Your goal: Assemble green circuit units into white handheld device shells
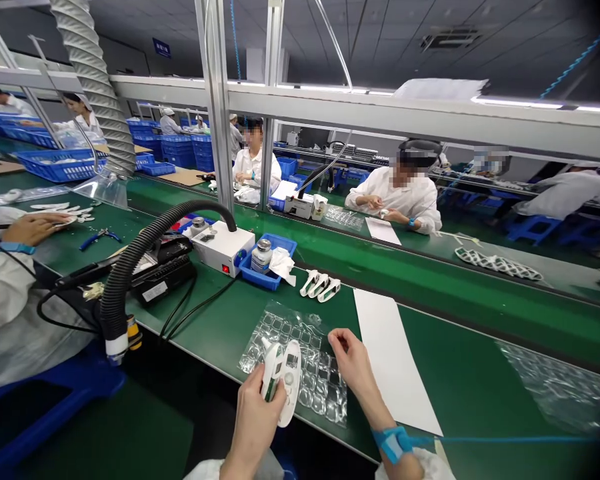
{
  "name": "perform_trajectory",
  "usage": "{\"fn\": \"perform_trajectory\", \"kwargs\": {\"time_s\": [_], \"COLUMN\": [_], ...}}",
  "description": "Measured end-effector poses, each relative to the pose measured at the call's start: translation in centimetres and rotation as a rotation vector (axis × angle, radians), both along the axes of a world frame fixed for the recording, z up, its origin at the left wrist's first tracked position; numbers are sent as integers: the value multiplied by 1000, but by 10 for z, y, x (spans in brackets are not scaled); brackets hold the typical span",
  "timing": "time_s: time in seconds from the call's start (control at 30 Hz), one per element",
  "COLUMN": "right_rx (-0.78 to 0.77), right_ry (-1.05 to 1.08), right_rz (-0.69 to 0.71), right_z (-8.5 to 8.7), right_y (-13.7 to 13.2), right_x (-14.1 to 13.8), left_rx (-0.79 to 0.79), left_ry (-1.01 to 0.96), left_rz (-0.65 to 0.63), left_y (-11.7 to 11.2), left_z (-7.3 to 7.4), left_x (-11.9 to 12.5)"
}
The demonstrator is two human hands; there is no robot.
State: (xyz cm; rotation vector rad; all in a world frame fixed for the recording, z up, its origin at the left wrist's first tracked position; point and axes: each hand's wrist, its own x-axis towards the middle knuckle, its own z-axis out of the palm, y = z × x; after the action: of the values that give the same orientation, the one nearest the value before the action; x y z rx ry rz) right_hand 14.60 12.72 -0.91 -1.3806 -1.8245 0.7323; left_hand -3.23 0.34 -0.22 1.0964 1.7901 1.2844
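Note:
My left hand (254,413) is closed around a white plastic housing (285,377) with a small window in it, held upright over the near edge of the green bench. My right hand (349,357) hovers just to the right of it, thumb and forefinger pinched together over a clear plastic blister sheet (310,373) of small square parts; what the fingers hold is too small to name. A blue wrist strap (391,441) with a blue cord is on my right wrist. A white paper strip (393,357) lies right of the sheet.
Three white housings (321,285) lie further back near a blue tray (267,260) with a bottle and cloth. A black hose (130,267) and white box (220,245) stand left. A co-worker's sleeve (5,300) is at left; people sit across the green belt (430,267). More clear film (560,390) lies right.

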Motion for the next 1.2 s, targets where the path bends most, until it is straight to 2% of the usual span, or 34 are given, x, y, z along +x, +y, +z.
{"fn": "perform_trajectory", "kwargs": {"time_s": [0.2,0.37,0.5,0.63,0.73,0.87,1.2], "right_rx": [3,1,61,37,-12,-16,69], "right_ry": [-135,-169,-106,60,102,-22,-205], "right_rz": [26,40,85,51,158,258,230], "right_z": [-5,-5,-2,11,28,41,32], "right_y": [15,7,-4,-13,-27,-47,-47], "right_x": [-6,-13,-9,-6,-12,-26,-34], "left_rx": [-21,-17,-61,-72,-20,53,20], "left_ry": [4,-57,-73,-59,11,68,73], "left_rz": [-33,-28,-38,-54,-37,-27,-56], "left_y": [2,2,2,0,1,2,-1], "left_z": [-1,1,3,4,4,3,2], "left_x": [-1,-4,-4,-2,1,7,11]}}
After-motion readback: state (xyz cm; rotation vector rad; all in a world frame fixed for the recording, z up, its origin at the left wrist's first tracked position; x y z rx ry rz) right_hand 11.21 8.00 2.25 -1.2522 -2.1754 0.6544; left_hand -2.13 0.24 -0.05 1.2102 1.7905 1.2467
